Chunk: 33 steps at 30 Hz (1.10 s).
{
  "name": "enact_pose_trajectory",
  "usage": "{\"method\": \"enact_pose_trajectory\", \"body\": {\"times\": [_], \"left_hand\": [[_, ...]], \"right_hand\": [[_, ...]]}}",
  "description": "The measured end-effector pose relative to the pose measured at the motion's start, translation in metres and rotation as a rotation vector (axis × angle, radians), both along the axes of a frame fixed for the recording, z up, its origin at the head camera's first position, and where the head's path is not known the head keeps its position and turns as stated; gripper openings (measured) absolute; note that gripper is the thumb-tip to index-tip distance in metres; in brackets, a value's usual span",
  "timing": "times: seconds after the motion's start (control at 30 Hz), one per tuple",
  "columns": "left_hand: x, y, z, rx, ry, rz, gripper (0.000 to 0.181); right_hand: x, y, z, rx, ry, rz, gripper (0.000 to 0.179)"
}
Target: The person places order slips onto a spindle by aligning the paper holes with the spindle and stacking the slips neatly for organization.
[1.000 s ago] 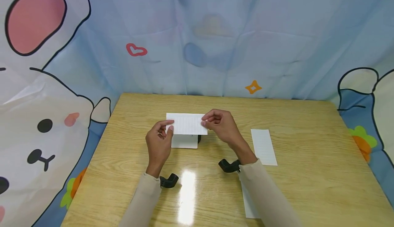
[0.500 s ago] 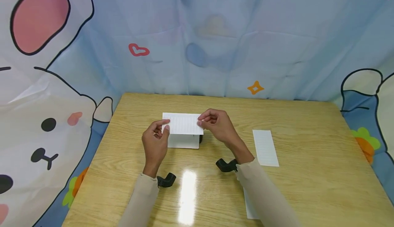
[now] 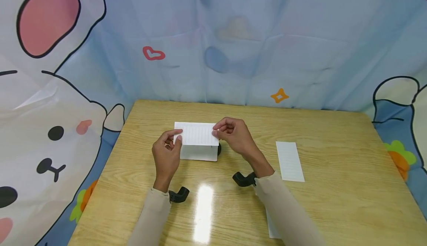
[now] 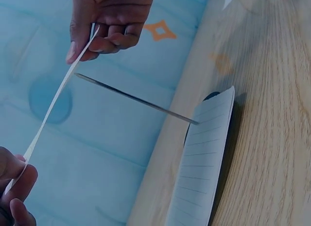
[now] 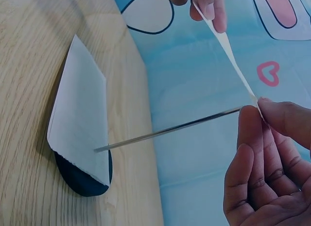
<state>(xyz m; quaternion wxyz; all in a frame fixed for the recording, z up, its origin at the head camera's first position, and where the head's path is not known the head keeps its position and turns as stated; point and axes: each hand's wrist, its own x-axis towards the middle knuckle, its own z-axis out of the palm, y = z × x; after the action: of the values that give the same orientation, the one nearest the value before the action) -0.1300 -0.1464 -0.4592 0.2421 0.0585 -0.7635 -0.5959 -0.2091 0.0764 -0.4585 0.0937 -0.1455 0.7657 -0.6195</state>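
Observation:
A lined paper slip (image 3: pixel 197 134) is stretched level between my two hands, above a paper spike whose thin metal rod (image 4: pixel 136 98) stands upright. My left hand (image 3: pixel 165 158) pinches the slip's left end between thumb and fingers. At its other end, my right hand (image 3: pixel 235 134) holds it by thumb and fingertips. The rod's tip is right at the slip's underside, close to the right hand's fingers. Lower down, several lined slips (image 5: pixel 80 109) are pierced by the rod and rest on the spike's round black base (image 5: pixel 87 180), which they mostly cover.
One loose lined slip (image 3: pixel 290 161) lies on the wooden table (image 3: pixel 350 186) to the right. Another slip (image 3: pixel 272 227) is partly hidden beneath the right forearm. Behind the table hangs a blue cartoon curtain (image 3: pixel 186 79). Black wrist cameras (image 3: pixel 244 179) jut inward from both sleeves.
Both hands have shifted slightly left together with the slip, relative to the spike. The grip at each end stays the same. The head view has turned a little.

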Motion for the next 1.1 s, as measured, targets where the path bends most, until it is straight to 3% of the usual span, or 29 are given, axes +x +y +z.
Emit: {"method": "enact_pose_trajectory", "body": {"times": [0.17,0.5,0.87,1.1], "left_hand": [[-0.002,-0.002,-0.001,0.007,-0.014,-0.001,0.018],[-0.016,-0.01,-0.032,0.037,-0.023,-0.02,0.016],[-0.019,-0.012,-0.041,0.021,-0.043,-0.041,0.017],[-0.018,-0.012,-0.047,-0.013,-0.085,-0.028,0.017]], "right_hand": [[0.0,-0.001,-0.001,0.0,-0.011,-0.001,0.011],[-0.002,0.0,-0.006,-0.007,-0.012,-0.009,0.011],[-0.004,0.0,-0.01,-0.01,-0.014,-0.019,0.009],[-0.001,0.002,-0.024,0.046,-0.042,-0.01,0.008]]}}
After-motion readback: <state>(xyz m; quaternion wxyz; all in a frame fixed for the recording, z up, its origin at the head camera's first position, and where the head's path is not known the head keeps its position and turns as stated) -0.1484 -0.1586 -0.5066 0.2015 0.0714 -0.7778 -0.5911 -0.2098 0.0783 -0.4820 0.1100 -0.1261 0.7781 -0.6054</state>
